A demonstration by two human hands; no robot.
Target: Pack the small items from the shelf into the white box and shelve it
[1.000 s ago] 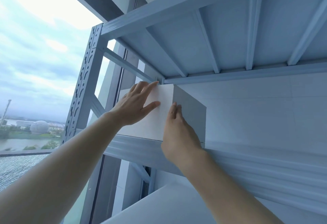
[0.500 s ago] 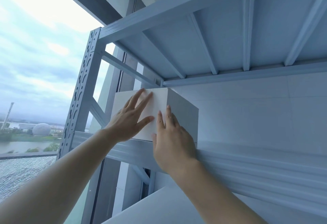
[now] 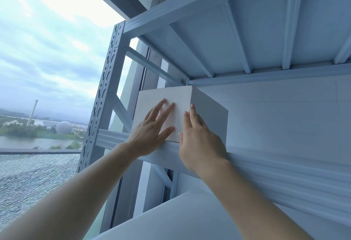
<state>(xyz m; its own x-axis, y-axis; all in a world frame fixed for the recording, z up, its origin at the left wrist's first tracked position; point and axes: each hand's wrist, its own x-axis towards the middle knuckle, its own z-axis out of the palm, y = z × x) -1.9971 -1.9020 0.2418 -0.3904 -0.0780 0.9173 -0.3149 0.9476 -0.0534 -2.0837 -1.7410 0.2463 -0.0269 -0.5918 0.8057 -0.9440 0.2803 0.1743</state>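
The white box [image 3: 182, 97] sits closed on the upper shelf of a pale blue metal rack, at its left end. A faint red mark shows on its front face between my fingers. My left hand [image 3: 152, 127] lies flat against the front face with fingers spread and straight. My right hand [image 3: 197, 137] presses flat on the front right edge of the box, palm over the shelf beam [image 3: 284, 169]. The box's contents are hidden.
The rack's left upright [image 3: 106, 91] stands close beside the box. Another shelf board [image 3: 237, 36] spans overhead, and a lower white shelf surface [image 3: 190, 219] lies beneath my arms. The shelf stretches bare to the right of the box. A large window is at left.
The box has slid further back onto the shelf under both flat hands. My left hand moved from the top corner down onto the front face.
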